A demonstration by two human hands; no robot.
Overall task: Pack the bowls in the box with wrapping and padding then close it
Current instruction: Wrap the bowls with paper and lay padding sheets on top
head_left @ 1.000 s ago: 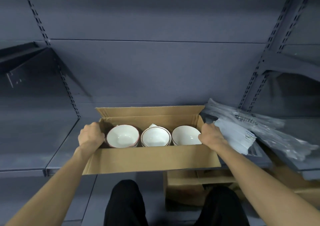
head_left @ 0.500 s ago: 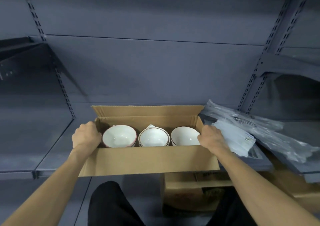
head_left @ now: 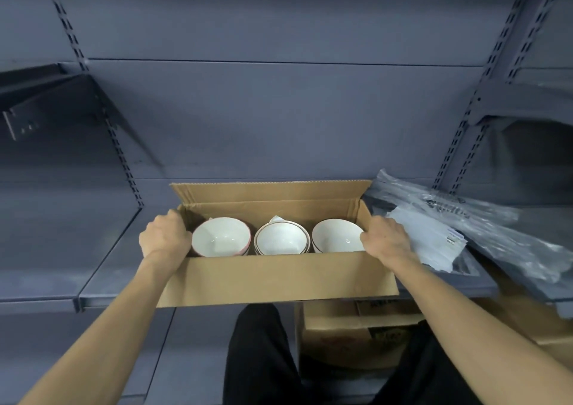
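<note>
Gripping the cardboard box (head_left: 276,277) ends with left hand (head_left: 164,237) and right hand (head_left: 386,242); between them sitting three bowl stacks (head_left: 279,239), mostly unwrapped; padding, closing apparently remaining.

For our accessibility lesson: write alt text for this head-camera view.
Both hands, left hand and right hand, grip the ends of an open cardboard box holding three white bowls in a row, on a grey shelf. Plastic bags lie right.

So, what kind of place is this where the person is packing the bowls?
Probably a shop stockroom or store aisle. Grey metal shelving hangs on slotted uprights, plastic packing bags lie beside the open cardboard box, and another carton sits below on the floor.
</note>
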